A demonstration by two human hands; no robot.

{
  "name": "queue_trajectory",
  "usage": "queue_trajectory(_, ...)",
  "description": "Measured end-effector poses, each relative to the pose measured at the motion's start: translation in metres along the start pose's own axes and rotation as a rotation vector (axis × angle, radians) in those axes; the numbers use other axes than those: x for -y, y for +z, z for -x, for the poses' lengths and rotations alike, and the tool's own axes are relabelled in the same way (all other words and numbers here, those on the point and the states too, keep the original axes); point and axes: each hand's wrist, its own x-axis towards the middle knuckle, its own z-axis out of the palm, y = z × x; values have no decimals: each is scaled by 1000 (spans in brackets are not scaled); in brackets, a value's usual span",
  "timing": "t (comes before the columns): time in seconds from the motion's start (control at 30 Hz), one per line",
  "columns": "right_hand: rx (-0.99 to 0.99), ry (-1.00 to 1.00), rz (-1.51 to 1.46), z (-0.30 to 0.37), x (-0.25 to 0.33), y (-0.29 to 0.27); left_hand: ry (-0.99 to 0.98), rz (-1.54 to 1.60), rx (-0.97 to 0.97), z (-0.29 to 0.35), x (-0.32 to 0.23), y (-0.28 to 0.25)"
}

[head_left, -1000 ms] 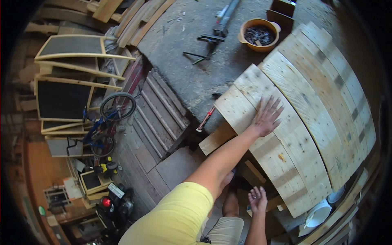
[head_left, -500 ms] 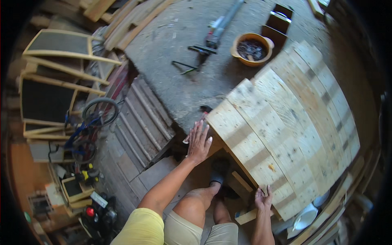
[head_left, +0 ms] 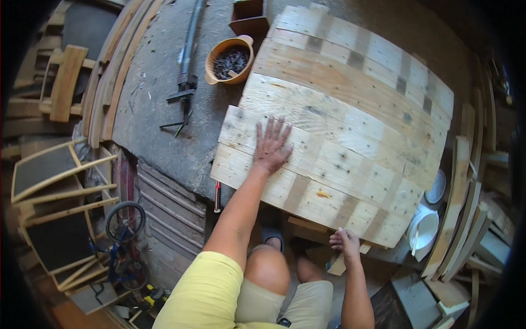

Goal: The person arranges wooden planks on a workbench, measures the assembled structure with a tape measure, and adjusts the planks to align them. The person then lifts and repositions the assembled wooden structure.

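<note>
A wide panel of pale wooden planks (head_left: 339,159), with darker stripes and many small dark spots, lies in front of me. My left hand (head_left: 271,145) rests flat on its near left part, fingers spread, holding nothing. At the near edge is my right hand (head_left: 344,241), its fingers curled in beside the board's rim. Whatever those fingers hold, if anything, is too small to make out. Just below the right hand a short piece of wood (head_left: 337,265) shows under the panel. A thin red-and-white object (head_left: 217,197) pokes out below the near left corner.
Beyond the panel's left side stand an orange two-handled pot (head_left: 230,60) of small dark pieces and an open brown box (head_left: 249,16). A long metal clamp (head_left: 189,66) lies on the concrete. A white bucket (head_left: 423,227) and leaning boards (head_left: 457,208) are at right, a small bicycle (head_left: 125,241) at left.
My left hand has moved from beside the panel's near left corner onto its top. The right hand stays by the near edge, its fingers more curled. The whole view has turned and shifted.
</note>
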Motion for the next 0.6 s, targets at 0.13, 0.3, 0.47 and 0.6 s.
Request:
queue_trajectory(0.13,-298,-371,164,-35,-2,-7,-22,-53,28,-1,-8,-2)
queue_trajectory(0.3,-790,-974,680,-44,76,51,-31,-122,40,-2,-2,-1)
queue_trajectory(0.47,-811,-1035,870,-90,86,62,-4,-104,45,-4,-6,2)
queue_trajectory(0.6,-889,-1087,992,-114,74,59,6,-125,59,-5,-7,1)
